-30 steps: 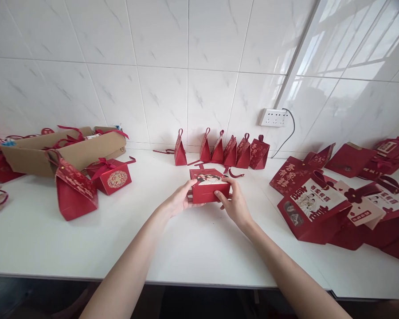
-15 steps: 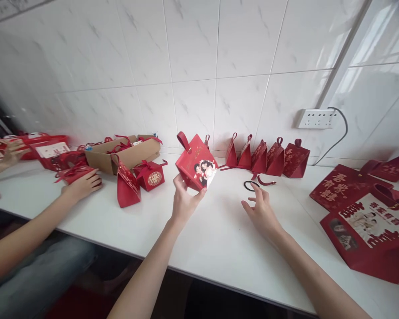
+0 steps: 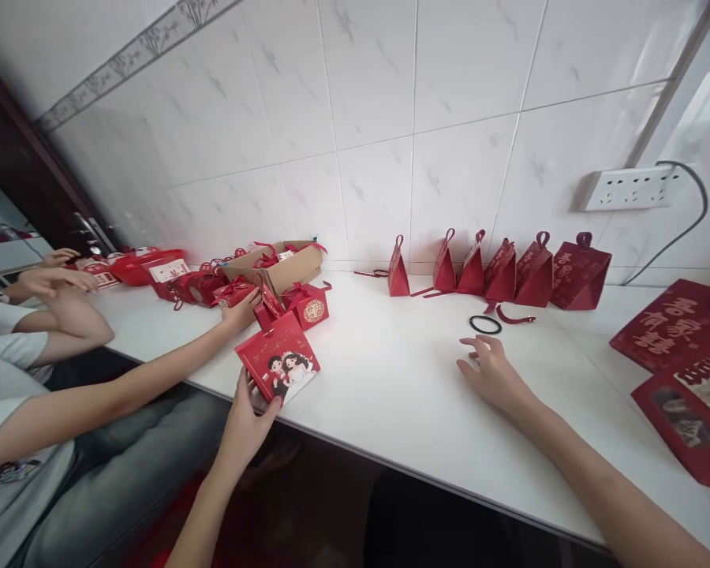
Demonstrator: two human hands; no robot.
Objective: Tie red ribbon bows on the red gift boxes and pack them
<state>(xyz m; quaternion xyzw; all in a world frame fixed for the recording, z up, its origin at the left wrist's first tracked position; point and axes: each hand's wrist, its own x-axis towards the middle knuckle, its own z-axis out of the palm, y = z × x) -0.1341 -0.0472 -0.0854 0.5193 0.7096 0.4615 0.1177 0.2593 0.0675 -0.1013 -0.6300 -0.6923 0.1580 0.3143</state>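
We see smooth card on the bride-and-groom box (image 3: pixel 285 355), matt cardboard on the carton (image 3: pixel 297 269), glossy wall tiles (image 3: pixel 372 71), a smooth tabletop (image 3: pixel 379 371) and a plastic-looking socket panel (image 3: pixel 627 190).

Workroom, by its look — long white table (image 3: pixel 384 371), tiled wall (image 3: pixel 372 87), red gift boxes (image 3: pixel 284 355), seated co-worker (image 3: pixel 110 401).

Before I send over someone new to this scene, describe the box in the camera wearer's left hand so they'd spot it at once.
Start at the long white table and look toward its near edge, left of centre. There the camera wearer's left hand grips a red box. Unlike the box with a round gold emblem behind it, it shows a cartoon wedding couple.
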